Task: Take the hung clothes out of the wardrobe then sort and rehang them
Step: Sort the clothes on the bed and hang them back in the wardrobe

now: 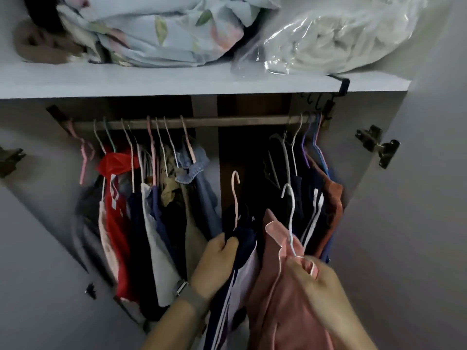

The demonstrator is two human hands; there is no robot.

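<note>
1. Left hand (219,258) at 6 o'clock, fingers curled round the shoulder of a navy garment (243,245) with white side stripes, gripping it just below its pink hanger (236,198).
2. Pink hanger's hook free in the air, well below the rod (227,121), at centre frame.
3. Right hand (319,281) at 5 o'clock, fingers pinching the collar of a pink garment (280,294) at the base of a white hanger (290,210); hook also off the rod.
4. Hung at 9 o'clock on the rod: a bunch with a red top (115,205), dark navy pieces and a denim piece (192,162).
5. Hung at 3 o'clock: dark clothes and a rust-coloured garment (333,200), just beside the two lifted ones.
6. On the shelf (177,80) at 12 o'clock: floral bedding (164,29); at 1 o'clock, a plastic-wrapped white bundle (341,34).
7. Wristband on the left wrist at 7 o'clock.
</note>
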